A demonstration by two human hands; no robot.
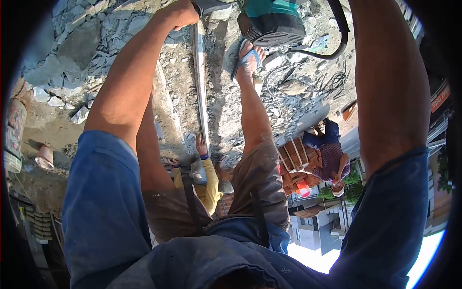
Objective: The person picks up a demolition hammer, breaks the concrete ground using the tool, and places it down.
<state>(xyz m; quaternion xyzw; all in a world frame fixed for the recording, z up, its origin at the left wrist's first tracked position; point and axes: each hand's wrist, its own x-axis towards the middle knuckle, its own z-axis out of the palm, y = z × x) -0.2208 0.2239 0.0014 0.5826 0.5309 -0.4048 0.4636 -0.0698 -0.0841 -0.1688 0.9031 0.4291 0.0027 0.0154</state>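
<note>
Two blue-sleeved arms: the left arm (pixel 126 91) slants out, nearly straight; the right arm (pixel 392 82) runs steeply forward.
Left hand (pixel 182 15): fingers curled firmly round a dark rounded handle (pixel 197 8) beside a grey metal part (pixel 217 13).
Teal-and-black power tool (pixel 274 26): between the arms, at the upper edge, just by a foot (pixel 246 69) in a blue-strapped sandal (pixel 250 57).
Containers: a pale cylindrical tub (pixel 12 162) by the left edge, then a small pinkish bucket (pixel 44 157) tilted on the dirt; contents impossible to make out from where I stand.
Half hidden: a yellow-sleeved person (pixel 210 188) behind brown shorts (pixel 260 183).
Cut off: the tool's top.
Right hand: out of sight; I cannot tell what its fingers do.
</note>
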